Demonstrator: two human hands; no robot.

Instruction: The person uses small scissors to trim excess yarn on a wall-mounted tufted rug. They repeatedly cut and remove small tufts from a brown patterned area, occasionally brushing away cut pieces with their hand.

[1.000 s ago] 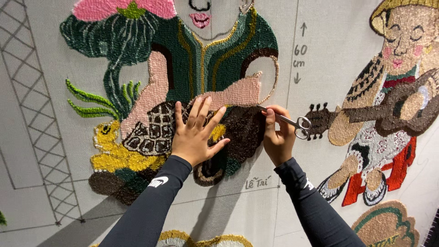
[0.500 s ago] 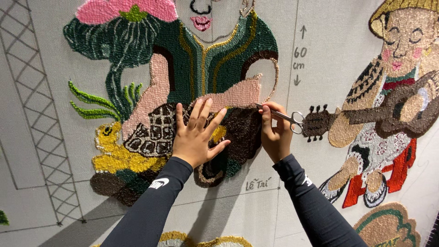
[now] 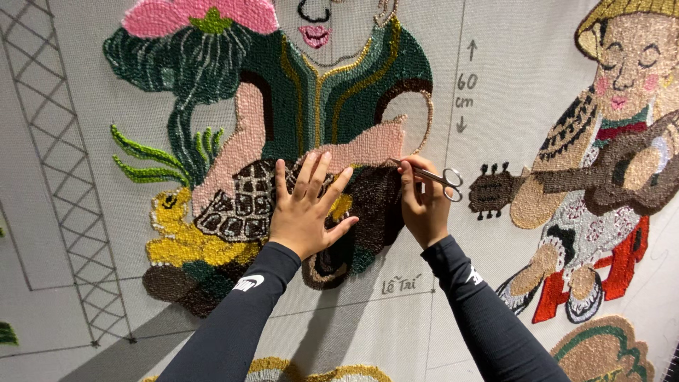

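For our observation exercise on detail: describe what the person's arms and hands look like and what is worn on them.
Both arms wear tight black long sleeves ending at the wrists, each with a small white mark. The left hand and right hand are bare, without gloves.

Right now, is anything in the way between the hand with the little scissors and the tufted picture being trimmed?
Nothing visible. The right hand holds the scissors right against the tufted picture, tips at the pink yarn edge. The left hand lies flat on the pile beside it, apart from the scissors.
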